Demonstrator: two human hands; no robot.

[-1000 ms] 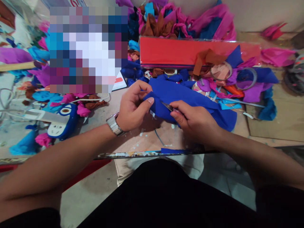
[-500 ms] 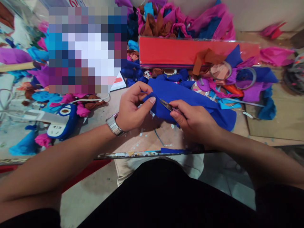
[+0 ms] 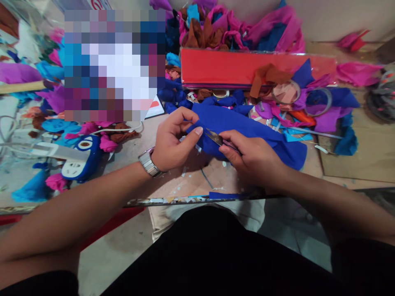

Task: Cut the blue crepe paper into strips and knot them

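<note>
Blue paper (image 3: pixel 247 131) lies on the cluttered table (image 3: pixel 354 160), its near end pinched by the left hand (image 3: pixel 173 142). Right hand (image 3: pixel 249 158) grips what look like small scissors (image 3: pixel 216 137), blades at the paper's edge.

The worn wooden table (image 3: pixel 173 181) is basically buried in crepe paper scraps (image 3: pixel 327 119). A red paper pack (image 3: pixel 222 68) lies behind them, and tape rings (image 3: pixel 321 100) sit just right of that pack's front edge.

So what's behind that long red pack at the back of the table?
Behind the red pack lies a heap of crumpled paper in pink, brown and blue, against a pale wall. The heap's lower part is covered by the pack.
</note>
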